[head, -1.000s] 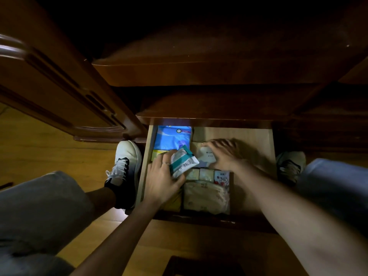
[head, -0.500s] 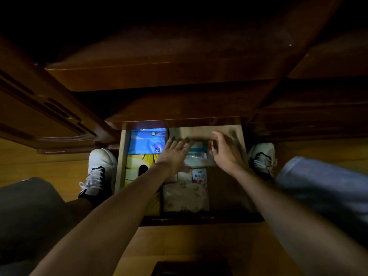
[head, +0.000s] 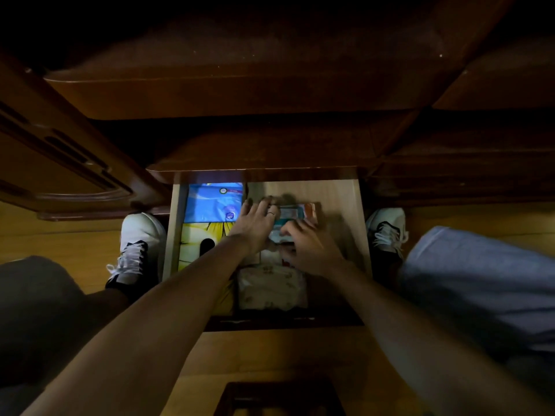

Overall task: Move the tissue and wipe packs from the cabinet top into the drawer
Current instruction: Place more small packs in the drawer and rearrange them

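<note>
The open wooden drawer [head: 354, 211] lies below me, lit inside. A blue pack [head: 211, 202] sits at its back left, with a yellow pack [head: 195, 244] in front of it. A pale patterned tissue pack [head: 271, 288] lies at the front middle. My left hand [head: 255, 223] and my right hand [head: 312, 247] both press on a teal-and-white wipe pack [head: 289, 214] in the drawer's middle, fingers spread over it. Small packs under my hands are mostly hidden.
The dark wooden cabinet top edge [head: 240, 94] overhangs the drawer. An open cabinet door [head: 60, 163] stands at the left. My white shoes [head: 138, 247] [head: 387, 229] flank the drawer on the wooden floor. A dark object [head: 279, 397] sits at the bottom edge.
My left hand carried the teal-and-white pack further back into the drawer and laid it down. My right hand slid left onto it. My head moved closer.
</note>
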Available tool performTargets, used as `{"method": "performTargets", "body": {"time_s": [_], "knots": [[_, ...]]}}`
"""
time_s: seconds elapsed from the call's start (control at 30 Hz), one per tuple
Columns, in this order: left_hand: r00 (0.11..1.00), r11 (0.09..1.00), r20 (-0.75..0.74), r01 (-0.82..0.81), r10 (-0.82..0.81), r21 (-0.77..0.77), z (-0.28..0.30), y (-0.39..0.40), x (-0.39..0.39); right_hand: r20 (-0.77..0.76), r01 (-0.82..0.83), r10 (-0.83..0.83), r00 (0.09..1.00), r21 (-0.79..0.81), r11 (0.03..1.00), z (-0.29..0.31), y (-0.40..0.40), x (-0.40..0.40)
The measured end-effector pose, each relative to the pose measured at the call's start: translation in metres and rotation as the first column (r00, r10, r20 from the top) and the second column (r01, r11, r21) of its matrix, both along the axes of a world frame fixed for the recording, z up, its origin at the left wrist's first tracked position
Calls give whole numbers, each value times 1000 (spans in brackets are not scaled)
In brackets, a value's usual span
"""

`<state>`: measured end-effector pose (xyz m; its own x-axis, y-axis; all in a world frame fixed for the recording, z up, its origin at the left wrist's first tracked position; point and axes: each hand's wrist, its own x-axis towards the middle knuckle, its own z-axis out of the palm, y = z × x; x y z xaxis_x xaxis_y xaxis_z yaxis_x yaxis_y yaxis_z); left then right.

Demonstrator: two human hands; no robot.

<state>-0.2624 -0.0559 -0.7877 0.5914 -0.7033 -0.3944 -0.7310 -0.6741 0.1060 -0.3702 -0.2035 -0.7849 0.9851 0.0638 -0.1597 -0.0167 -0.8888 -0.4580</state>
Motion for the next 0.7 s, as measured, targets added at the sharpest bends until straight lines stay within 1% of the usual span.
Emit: {"method": "performTargets", "body": {"time_s": [0.03, 0.07, 0.13, 0.17, 0.23, 0.3, 0.33, 0.37, 0.4, 0.47, 0.53, 0.6, 0.7], "knots": [[1000, 999, -25, 1, 0, 39, 0, -1, 0, 31, -2, 3, 1000, -29, 1000, -3, 3, -4], [999, 997, -34, 8, -5, 81, -1, -4, 0, 25, 40, -39, 999, -20, 999, -4, 4, -8], [1000, 990, -13, 20, -18, 136, -4, -10, 2, -22, 191, -190, 982, 77, 979, -2, 1, -13], [1000, 990, 2, 16, -16, 139, -5, -15, 3, -31, 275, -274, 961, 119, 954, -1, -4, -14], [1000, 993, 8, 0, -1, 120, -7, -25, 9, 17, 426, -433, 901, 154, 892, 1, -15, -16], [1000, 993, 6, 17, -18, 120, -9, -34, 16, 54, 513, -524, 850, 142, 847, 3, -24, -17], [999, 991, 18, 32, -34, 132, -10, -38, 19, 47, 525, -534, 844, 129, 841, 2, -28, -17], [998, 988, 31, 46, -51, 150, -10, -41, 21, 23, 509, -515, 857, 110, 853, 0, -30, -17], [997, 985, 39, 59, -66, 163, -11, -43, 24, -35, 470, -469, 883, 89, 878, -2, -31, -18], [996, 982, 29, 83, -89, 172, -13, -44, 27, -227, 331, -310, 923, 61, 942, -5, -27, -18], [995, 980, 9, 98, -101, 175, -15, -43, 27, -364, 196, -161, 917, 62, 979, -13, -15, -20], [992, 973, 15, 118, -124, 196, -15, -41, 27, -382, 154, -116, 917, 70, 986, -19, -1, -22], [989, 963, 21, 135, -144, 231, -14, -37, 27, -306, 99, -80, 949, 48, 994, -26, 12, -20]]}}
